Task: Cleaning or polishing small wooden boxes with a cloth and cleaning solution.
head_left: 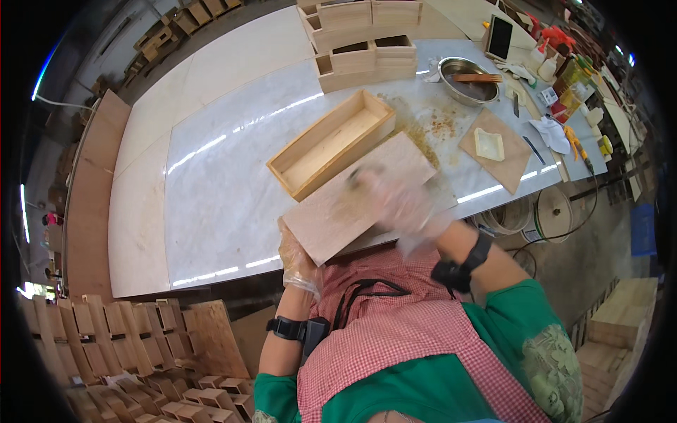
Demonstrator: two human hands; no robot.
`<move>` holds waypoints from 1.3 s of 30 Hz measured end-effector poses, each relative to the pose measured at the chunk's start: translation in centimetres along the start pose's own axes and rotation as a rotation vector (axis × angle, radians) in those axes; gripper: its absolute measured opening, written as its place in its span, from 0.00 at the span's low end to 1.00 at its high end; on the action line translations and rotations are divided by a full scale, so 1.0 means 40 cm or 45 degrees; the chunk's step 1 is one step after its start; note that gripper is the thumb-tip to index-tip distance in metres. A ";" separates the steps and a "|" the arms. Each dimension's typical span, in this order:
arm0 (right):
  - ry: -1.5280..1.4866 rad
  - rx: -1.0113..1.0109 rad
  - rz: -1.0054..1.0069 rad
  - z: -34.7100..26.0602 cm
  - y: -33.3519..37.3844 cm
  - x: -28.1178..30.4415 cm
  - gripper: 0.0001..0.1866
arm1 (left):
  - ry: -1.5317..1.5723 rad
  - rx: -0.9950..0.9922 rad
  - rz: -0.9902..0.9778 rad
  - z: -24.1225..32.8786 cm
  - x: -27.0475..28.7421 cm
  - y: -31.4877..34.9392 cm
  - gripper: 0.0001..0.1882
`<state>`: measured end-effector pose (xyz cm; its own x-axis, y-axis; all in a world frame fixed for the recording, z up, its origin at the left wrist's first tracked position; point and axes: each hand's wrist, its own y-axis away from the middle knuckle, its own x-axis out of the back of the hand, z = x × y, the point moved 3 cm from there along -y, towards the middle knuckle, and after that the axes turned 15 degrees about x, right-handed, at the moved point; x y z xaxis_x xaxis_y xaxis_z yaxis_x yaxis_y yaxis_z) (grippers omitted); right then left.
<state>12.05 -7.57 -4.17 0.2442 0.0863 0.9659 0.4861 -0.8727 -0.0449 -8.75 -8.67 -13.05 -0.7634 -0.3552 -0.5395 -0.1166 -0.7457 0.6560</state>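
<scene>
A pale, flat-faced wooden panel (331, 224) lies slanted at the table's near edge; whether it is a loose board or the side of a box I cannot tell. Its lower left corner is gripped by my left hand (300, 262), which wears a clear plastic glove. My right hand (405, 204), gloved the same way, is over the panel's middle and smeared by motion. A small dark patch shows at its fingertips, too blurred to name. Just beyond the panel stands an open, long wooden box (331, 144), with a damp-looking yellowish rim.
Behind are a steel bowl (458, 69) with a wooden-handled tool across it and stacked wooden boxes (367, 70). To the right, a white dish (489, 144) sits on a brown board (511, 169), near bottles and a phone-like screen (498, 37). Brown sawdust-like residue (441, 127) marks the table.
</scene>
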 end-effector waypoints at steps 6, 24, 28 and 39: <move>0.111 0.016 0.608 0.159 0.005 -0.016 0.09 | 0.085 0.086 0.066 0.005 -0.030 -0.012 0.27; 2.156 0.371 0.649 -0.066 -0.155 -0.202 0.08 | 0.099 0.021 -0.055 0.004 -0.012 -0.029 0.26; 0.107 0.390 0.366 -0.037 -0.124 -0.049 0.09 | 0.059 0.051 0.024 0.011 0.004 -0.028 0.28; -0.153 0.493 0.498 -0.116 -0.150 -0.088 0.06 | 0.067 0.088 -0.031 0.020 -0.031 -0.007 0.24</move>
<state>4.40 -4.86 -6.12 0.5509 -0.1346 0.8237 0.6072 -0.6125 -0.5061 -8.30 -7.56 -12.15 -0.7255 -0.3683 -0.5814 -0.1796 -0.7142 0.6765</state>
